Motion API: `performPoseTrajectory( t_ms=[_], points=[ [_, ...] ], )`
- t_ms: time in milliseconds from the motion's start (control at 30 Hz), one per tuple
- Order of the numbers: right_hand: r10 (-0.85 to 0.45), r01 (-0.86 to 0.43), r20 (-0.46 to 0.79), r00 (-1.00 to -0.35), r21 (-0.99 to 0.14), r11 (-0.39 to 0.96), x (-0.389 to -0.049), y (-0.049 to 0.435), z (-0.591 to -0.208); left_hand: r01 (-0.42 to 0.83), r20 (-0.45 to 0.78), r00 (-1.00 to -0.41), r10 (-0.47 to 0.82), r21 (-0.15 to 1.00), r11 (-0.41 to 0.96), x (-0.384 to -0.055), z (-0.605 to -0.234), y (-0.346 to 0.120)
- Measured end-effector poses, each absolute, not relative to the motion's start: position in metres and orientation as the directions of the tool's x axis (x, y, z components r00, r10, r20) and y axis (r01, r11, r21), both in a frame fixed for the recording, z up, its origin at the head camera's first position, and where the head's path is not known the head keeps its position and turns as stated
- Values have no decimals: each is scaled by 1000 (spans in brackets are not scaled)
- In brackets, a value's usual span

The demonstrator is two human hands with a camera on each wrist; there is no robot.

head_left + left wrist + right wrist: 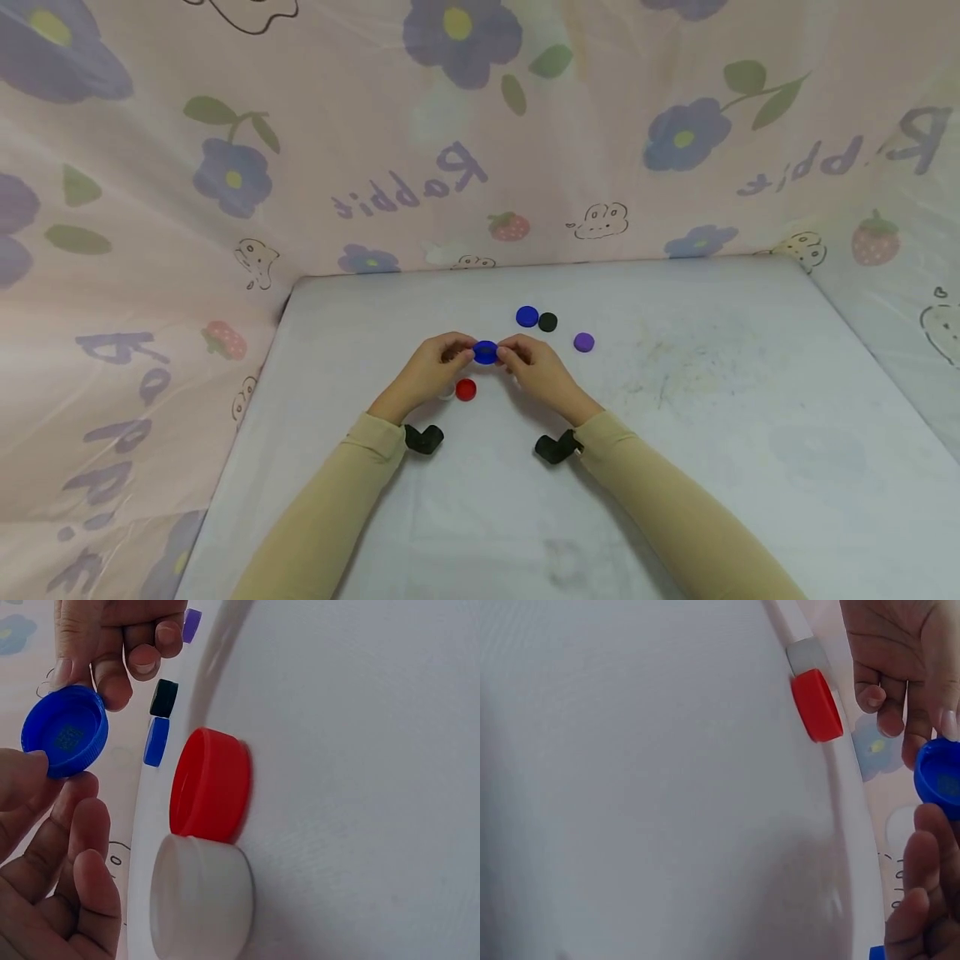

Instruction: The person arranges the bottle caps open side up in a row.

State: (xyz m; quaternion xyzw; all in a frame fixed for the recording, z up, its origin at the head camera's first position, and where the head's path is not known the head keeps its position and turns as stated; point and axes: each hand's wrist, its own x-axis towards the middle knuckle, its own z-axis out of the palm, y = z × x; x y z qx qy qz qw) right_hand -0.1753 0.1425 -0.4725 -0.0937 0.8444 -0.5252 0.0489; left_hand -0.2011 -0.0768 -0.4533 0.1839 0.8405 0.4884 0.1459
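Between both hands, a blue bottle cap (486, 352) is held up with its hollow inside showing; a dark square code is printed within it, seen in the left wrist view. My left hand (435, 364) pinches one edge between thumb and fingers. The opposite edge is pinched by my right hand (542, 372). Below the hands on the table stand a red cap (466, 389) and a white cap (202, 900), side by side, the white one partly hidden by the left hand in the head view.
Behind the hands lie another blue cap (527, 317), a black cap (548, 322) close beside it and a purple cap (583, 342) to the right. A white table (712, 467) meets a flower-printed cloth wall (540, 192). Black wrist mounts (424, 439) stick out at both sleeves.
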Motion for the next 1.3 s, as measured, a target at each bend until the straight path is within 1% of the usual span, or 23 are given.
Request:
performPoseTrajectory(
  t_ms=[433, 633, 833, 1000, 1133, 1233, 1300],
  points=[
    [-213, -108, 10, -977, -885, 453, -174, 144, -472, 150, -65, -896, 439, 886, 438, -202, -456, -75],
    [-240, -124, 12, -971, -880, 459, -174, 145, -475, 135, -73, -890, 450, 901, 413, -200, -455, -75],
    [-269, -120, -2, -963, -892, 435, -171, 145, -474, 131, -84, -887, 454, 897, 422, -198, -456, -75],
    [-270, -114, -20, -963, -875, 470, -169, 145, -473, 163, -85, -879, 468, 870, 465, -196, -458, -73],
    [-267, -115, -27, -963, -856, 504, -168, 145, -474, 234, -66, -861, 505, 829, 507, -195, -457, -71],
    [-272, -117, -37, -962, -841, 528, -168, 147, -478, 288, -69, -845, 530, 776, 560, -194, -459, -71],
    [-281, -115, -54, -958, -827, 550, -168, 148, -480, 318, -93, -834, 543, 724, 612, -193, -460, -71]
  ],
)
